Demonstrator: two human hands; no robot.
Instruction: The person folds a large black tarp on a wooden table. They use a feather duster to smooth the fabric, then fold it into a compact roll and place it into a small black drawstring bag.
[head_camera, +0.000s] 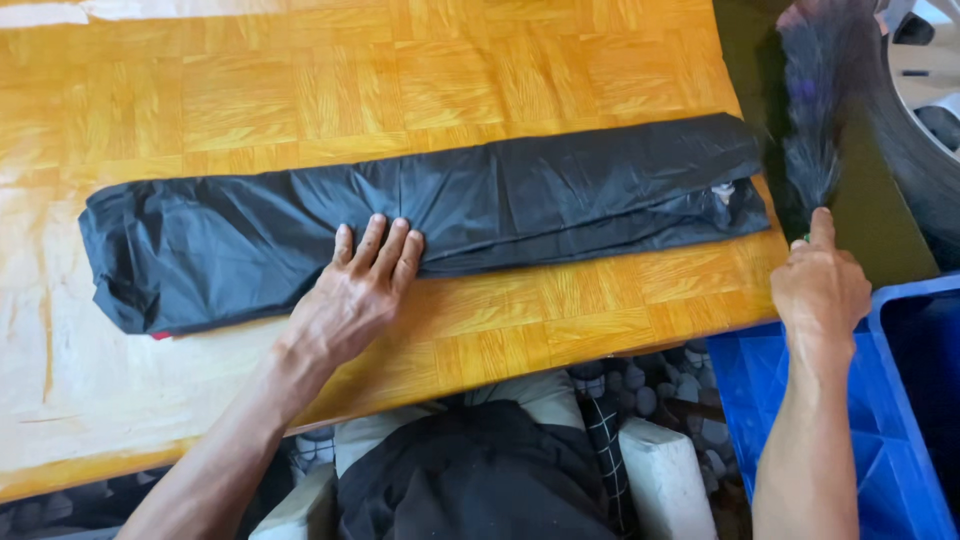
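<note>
Nearest, below the wooden table's (560, 80) front edge: the person's lap in dark cloth, seated on a pale seat, a pebbled floor visible beneath. To the right of the table, a blue plastic crate (800, 400) sits close against its front right corner, so there is little room on that side.

Left hand (350, 295): flat, palm down, fingers together and spread slightly at the tips, pressing on the near long edge of the folded black fabric (480, 205). Not clamped on anything; it lies open on the cloth.

Right hand (820, 285): off the table's right edge, above the crate, back of hand up, fingers curled with the index raised toward a blurred dark brush-like thing (815, 120). Whether it grips that thing, I cannot tell. Hands well apart.

The fabric lies as a long band across the table, running left to right, its right end reaching the table's right edge, its left end short of the left edge. A small pale tag (722, 192) shows near the fabric's right end; a bit of red (160, 335) peeps out under its left near corner.

Bare tabletop in front of the fabric is a narrow strip; behind it, a wide stretch of parquet-patterned wood. Beyond the table's far right corner, a dark surface and part of a tyre with wheel (925, 120).
</note>
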